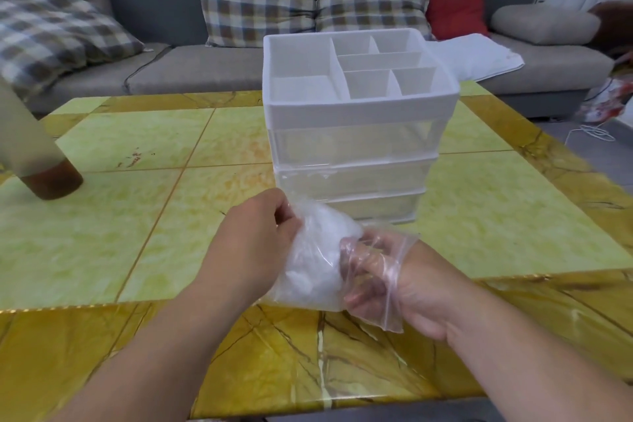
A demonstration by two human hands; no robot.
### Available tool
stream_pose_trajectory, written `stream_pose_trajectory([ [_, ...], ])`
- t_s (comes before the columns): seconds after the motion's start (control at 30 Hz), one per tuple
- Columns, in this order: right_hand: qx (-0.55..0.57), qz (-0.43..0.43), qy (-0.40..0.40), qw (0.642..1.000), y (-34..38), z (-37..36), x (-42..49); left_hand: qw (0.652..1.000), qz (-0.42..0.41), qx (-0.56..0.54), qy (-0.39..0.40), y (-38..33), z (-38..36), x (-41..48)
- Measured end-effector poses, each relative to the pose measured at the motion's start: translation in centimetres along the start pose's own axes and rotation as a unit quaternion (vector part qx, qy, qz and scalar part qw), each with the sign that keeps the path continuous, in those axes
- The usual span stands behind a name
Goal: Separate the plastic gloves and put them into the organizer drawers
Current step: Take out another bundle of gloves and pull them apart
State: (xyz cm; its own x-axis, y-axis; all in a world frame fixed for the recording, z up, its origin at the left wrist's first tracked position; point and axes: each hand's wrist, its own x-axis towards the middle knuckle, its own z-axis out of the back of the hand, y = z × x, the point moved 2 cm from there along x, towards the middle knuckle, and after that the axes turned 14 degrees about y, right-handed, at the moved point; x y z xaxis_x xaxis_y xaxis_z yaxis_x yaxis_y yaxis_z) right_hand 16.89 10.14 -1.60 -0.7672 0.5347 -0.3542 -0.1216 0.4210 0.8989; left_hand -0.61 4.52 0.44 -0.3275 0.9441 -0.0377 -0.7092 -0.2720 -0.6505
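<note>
A clear zip bag (317,264) stuffed with a white wad of plastic gloves hangs just above the table's near part. My left hand (255,243) pinches the bag's upper left edge. My right hand (404,281) has its fingers inside the bag's open mouth, curled round the plastic there. Right behind the bag stands the white organizer (359,113), with a divided open tray on top and three clear drawers below, all pushed in.
The yellow-green tiled table (144,216) stretches to both sides of the organizer. A brown and beige object (37,161) leans in at the far left. Behind the table is a grey sofa (205,68) with checked cushions and a white cloth (479,55).
</note>
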Motion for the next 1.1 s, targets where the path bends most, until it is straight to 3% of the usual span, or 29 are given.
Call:
stream_pose_trajectory([
  [0.13, 0.033, 0.012, -0.02, 0.999, 0.6, 0.4, -0.6, 0.995, -0.037, 0.084, -0.048, -0.8, 0.2, -0.3],
  [0.23, 0.019, -0.005, -0.016, 1.0, 0.5, 0.8, -0.6, 0.99, -0.069, 0.118, -0.037, -1.3, -0.4, -0.5],
  [0.4, -0.006, -0.02, -0.024, 1.0, -0.1, 1.1, -0.7, 0.998, -0.003, -0.064, 0.006, -0.7, -1.2, -0.7],
  [0.5, 0.029, 0.003, -0.034, 0.999, 0.2, 1.5, -0.8, 0.967, 0.072, -0.246, -0.005, -0.2, -1.2, -0.4],
  [0.57, 0.029, 0.006, -0.041, 0.999, 0.4, 1.6, -0.9, 0.946, 0.102, -0.309, -0.007, -0.2, -1.1, -0.5],
  [0.77, 0.048, 0.018, -0.076, 0.996, 1.1, 2.2, -1.4, 0.934, 0.136, -0.33, -0.026, 0.6, -0.3, -0.4],
  [0.93, 0.038, 0.065, -0.152, 0.986, 1.1, 3.5, -1.6, 0.934, 0.156, -0.32, -0.035, 1.4, 0.2, -0.2],
  [1.1, 0.175, 0.147, -0.219, 0.949, 1.3, 5.1, -1.9, 0.937, 0.197, -0.28, -0.075, 3.3, 1.6, 0.6],
])
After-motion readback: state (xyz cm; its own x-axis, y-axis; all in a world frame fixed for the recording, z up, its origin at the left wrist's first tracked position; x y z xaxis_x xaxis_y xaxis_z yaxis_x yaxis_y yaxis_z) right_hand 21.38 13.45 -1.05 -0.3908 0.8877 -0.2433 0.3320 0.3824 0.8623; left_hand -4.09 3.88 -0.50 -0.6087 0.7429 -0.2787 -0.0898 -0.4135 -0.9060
